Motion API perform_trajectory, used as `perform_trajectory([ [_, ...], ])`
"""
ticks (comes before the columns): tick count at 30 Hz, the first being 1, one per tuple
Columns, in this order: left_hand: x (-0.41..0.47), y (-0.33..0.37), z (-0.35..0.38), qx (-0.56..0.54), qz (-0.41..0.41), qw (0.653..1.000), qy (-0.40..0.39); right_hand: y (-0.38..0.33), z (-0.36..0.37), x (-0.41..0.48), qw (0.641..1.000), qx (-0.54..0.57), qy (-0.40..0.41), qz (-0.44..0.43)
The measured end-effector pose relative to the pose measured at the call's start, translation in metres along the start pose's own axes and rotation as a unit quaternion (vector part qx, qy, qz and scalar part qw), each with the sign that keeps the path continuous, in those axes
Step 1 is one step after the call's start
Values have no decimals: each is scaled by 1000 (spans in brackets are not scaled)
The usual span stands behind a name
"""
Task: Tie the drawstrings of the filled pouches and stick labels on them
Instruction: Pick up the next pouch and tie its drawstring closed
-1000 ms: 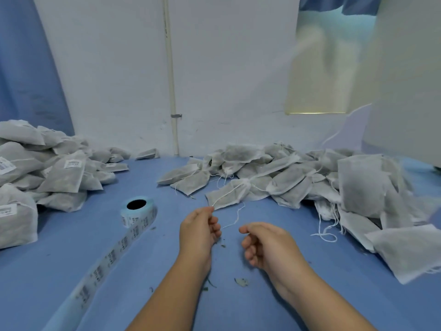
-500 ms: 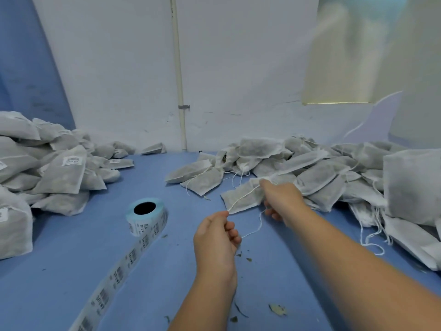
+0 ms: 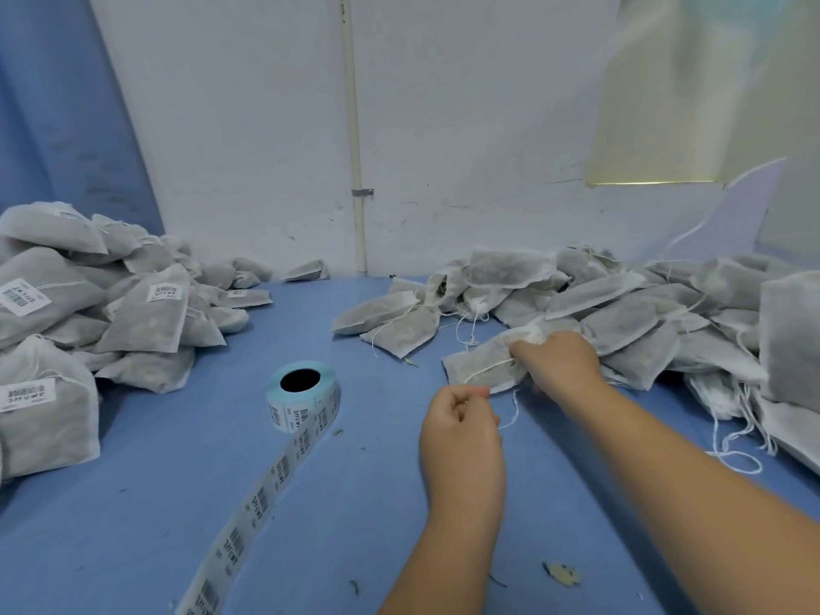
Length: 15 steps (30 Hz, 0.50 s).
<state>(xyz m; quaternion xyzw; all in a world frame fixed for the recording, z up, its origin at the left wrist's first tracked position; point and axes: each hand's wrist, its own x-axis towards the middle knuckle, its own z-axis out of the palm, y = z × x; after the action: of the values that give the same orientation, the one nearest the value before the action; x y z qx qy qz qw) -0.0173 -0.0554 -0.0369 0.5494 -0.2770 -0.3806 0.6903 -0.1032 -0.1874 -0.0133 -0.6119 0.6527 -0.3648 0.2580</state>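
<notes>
Reaching farther out, right hand (image 3: 559, 361) grips pouch (image 3: 488, 352), fingers hidden; left hand (image 3: 461, 423) pinches its drawstring (image 3: 490, 369).

We note a white wall (image 3: 248, 126), scuffed and hairline-cracked, carrying a pale vertical pipe (image 3: 353, 126) fixed by a grey clamp (image 3: 362, 192). A blue curtain-like sheet (image 3: 53, 104) covers the left side. A yellowish translucent panel (image 3: 665, 104) sits upper right. The worktop (image 3: 133, 503) is blue.

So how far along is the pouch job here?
Done: a pile of labelled pouches on the left. In hand: the left hand pinches a drawstring while the right hand grips that pouch. Left: the unlabelled pile on the right, strings loose; the label roll stands beside.
</notes>
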Motion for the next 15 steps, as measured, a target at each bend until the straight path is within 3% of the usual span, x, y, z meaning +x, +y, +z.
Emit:
perform_trajectory([
  [6,-11,-1,4,120,115,985,-51,10,-43,-45,992,95,5,-79],
  [10,-16,2,1,189,224,956,-23,27,-66,-72,984,169,-17,-51],
  [15,-23,2,-1,288,321,900,-59,51,-76,-95,974,224,-35,-23],
])
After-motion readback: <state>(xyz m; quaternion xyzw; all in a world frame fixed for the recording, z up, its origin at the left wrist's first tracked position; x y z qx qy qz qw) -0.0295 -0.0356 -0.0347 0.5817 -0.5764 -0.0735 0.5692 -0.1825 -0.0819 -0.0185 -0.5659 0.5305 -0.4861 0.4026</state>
